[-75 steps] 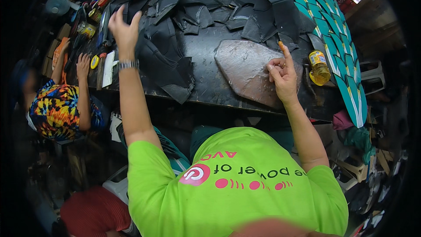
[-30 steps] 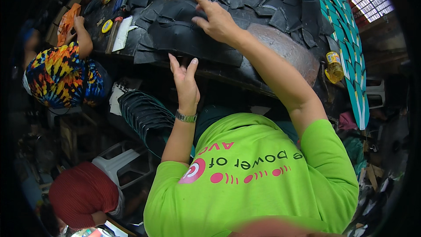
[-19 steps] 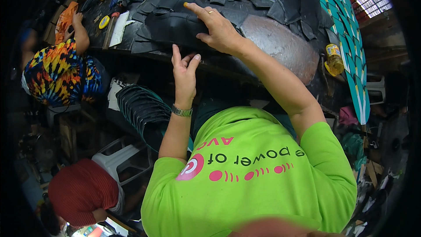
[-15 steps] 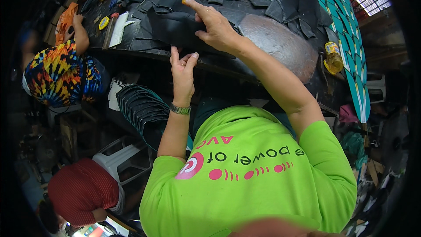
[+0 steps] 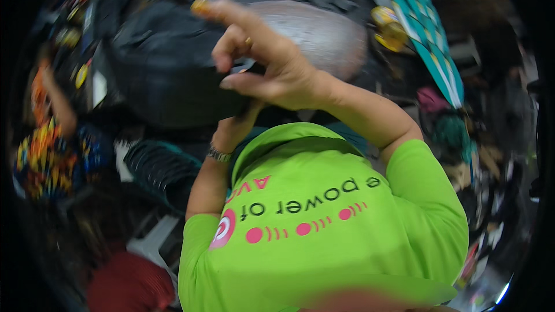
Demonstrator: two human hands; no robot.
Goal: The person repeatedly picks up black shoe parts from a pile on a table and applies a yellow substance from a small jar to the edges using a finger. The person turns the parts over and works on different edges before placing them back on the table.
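A large black flexible sheet (image 5: 173,81) is raised off the worktable and covers much of its near left part. My left hand (image 5: 238,122) holds the sheet at its near right edge; the sheet and my right hand hide most of its fingers. Just above and to the right of that edge is my right hand (image 5: 269,60). Its index finger is stretched out with a yellow, glue-like smear on the tip, while the thumb stands apart from the bent middle finger. A smooth grey slab (image 5: 315,32) lies on the table behind my right hand.
A jar of yellow liquid (image 5: 389,30) stands right of the slab. Overlapping teal pieces (image 5: 430,40) hang along the right side. Left of me is a row of dark, teal-edged pieces (image 5: 162,167). Two people, in a multicoloured shirt (image 5: 49,162) and a red shirt (image 5: 130,283), are at the left.
The black sheet has come up and nearer to me. My left hand has moved behind my right, which has come lower and closer. The view has shifted and blurred.
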